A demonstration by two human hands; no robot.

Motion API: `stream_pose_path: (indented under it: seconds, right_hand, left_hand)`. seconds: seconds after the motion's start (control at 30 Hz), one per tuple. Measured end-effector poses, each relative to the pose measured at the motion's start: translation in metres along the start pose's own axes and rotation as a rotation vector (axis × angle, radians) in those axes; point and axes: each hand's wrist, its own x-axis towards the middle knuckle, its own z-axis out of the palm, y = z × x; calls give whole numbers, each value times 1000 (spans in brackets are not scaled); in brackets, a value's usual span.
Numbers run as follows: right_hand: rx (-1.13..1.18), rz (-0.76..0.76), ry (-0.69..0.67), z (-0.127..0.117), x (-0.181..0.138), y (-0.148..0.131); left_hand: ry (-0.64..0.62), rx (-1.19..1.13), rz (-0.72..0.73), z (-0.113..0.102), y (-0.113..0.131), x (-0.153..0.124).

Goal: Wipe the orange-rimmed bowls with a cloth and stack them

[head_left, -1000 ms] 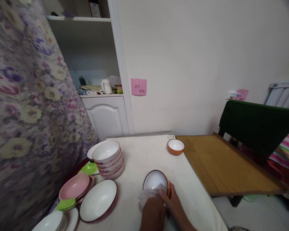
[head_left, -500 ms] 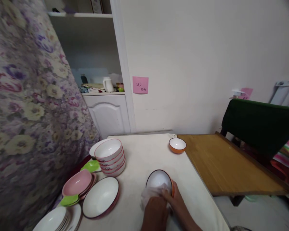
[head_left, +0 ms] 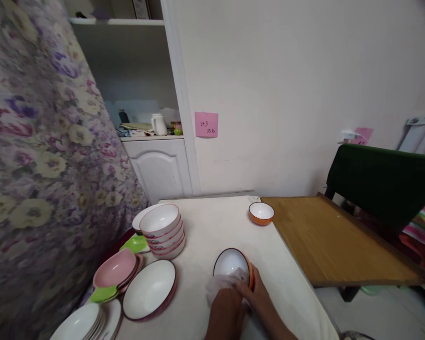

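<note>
Your L hand (head_left: 227, 304) bunched on whitish cloth (head_left: 216, 286), pressed in orange bowl (head_left: 231, 261), lower ctr of frame; your R hand (head_left: 261, 293) clamped on bowl's R side. Hands close tog. Dark-rimmed bowl (head_left: 149, 290) on tabletop (head_left: 206, 236), lower L. Farther: red-rimmed stack (head_left: 165, 236), ctr-L; 2nd orange bowl (head_left: 261, 212), ctr-R, nr tabletop's R edge.

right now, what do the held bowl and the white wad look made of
Held bowl: probably glazed ceramic, judging by the glossy highlight inside, though enamel or plastic is possible. White wad: matte, soft-looking, crumpled folds, so cloth or tissue; I can't tell which.
</note>
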Motion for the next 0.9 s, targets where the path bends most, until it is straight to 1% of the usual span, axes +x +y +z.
stream_pose_path:
  seconds: [0.03,0.07,0.13,0.2,0.27,0.33,0.37,0.4,0.5,0.53,0.6,0.63,0.7,0.8,0.83,0.9]
  right_hand:
    - [5,3,4,1,-2,1]
    - [8,12,9,1,-2,2]
    - [-3,43,-2,-3,0,2]
    - [-29,64,-43,-9,6,2]
    - [-47,71,-74,-13,11,2]
    - [-43,67,-71,-14,13,2]
    - [-34,63,-58,-13,13,1]
    - [-28,57,-45,-11,10,0]
    - [9,26,13,-4,1,-2]
    - [24,21,21,-3,-2,-3]
    - [39,25,-4,-4,-3,-5]
    - [35,33,-31,-6,-2,-5]
    - [11,55,-73,-10,4,-5]
    - [-11,67,-65,-13,12,-2]
    - [-9,64,-57,-12,14,-1]
    - [-1,51,-61,-9,14,2]
  left_hand:
    - [13,-10,-28,3,8,1]
    - [11,-28,-24,5,13,3]
    - [-26,-59,57,8,12,4]
    - [-69,-51,166,7,0,3]
    - [-61,-11,259,4,-17,0]
    - [-48,17,297,-1,-26,-3]
    - [-50,20,278,-2,-26,-3]
    - [-56,16,226,-4,-21,-3]
    - [-53,-7,4,-3,3,0]
    - [-49,-21,-24,-2,10,1]
    - [-67,-52,4,0,16,4]
    - [-88,-62,45,1,12,4]
    - [-111,-64,136,1,-3,4]
    - [-81,-21,243,-7,-26,1]
    - [-84,-7,249,-10,-28,0]
    - [-126,-1,191,-17,-21,-2]
